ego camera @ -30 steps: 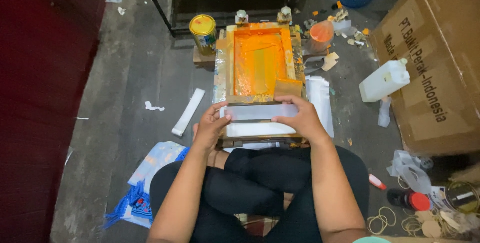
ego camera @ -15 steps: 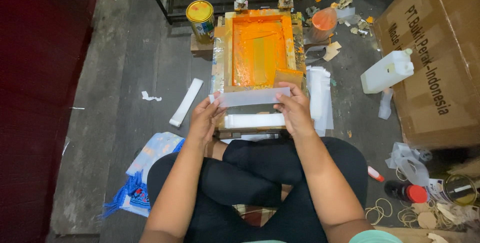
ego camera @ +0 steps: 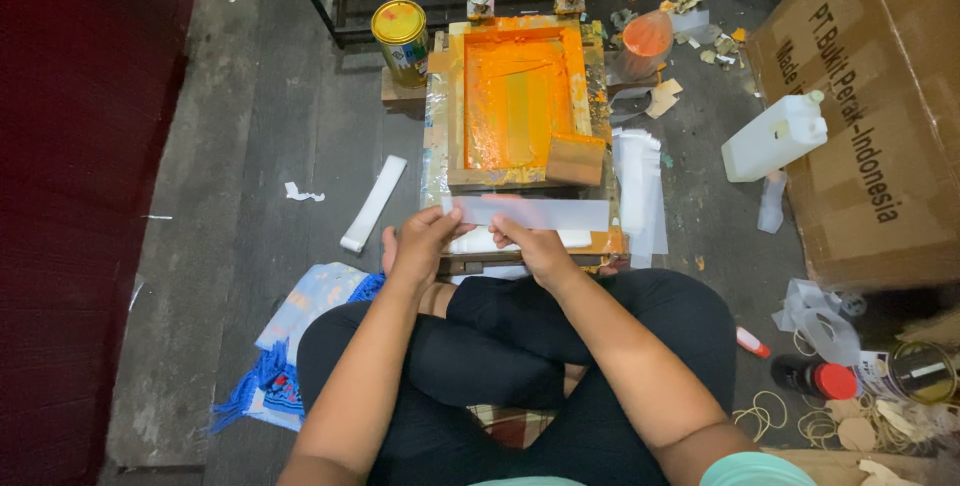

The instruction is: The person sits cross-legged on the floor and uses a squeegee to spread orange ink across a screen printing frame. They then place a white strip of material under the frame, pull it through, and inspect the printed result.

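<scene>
**Strip in hand at the near edge of the inked frame**

Left hand [ego camera: 422, 246] and right hand [ego camera: 538, 243] both pinch a long pale strip [ego camera: 530, 212], fingers closed on its near edge, held flat just in front of the wooden printing frame [ego camera: 517, 96]. The frame's screen is flooded with orange ink; a wooden squeegee [ego camera: 575, 159] rests in its near right corner, untouched. Judged from this: the strip carries no visible print. More white strips [ego camera: 637, 186] lie stacked right of the frame, one loose strip [ego camera: 374, 203] on the floor left. A yellow-lidded tin [ego camera: 400, 38] stands behind
</scene>
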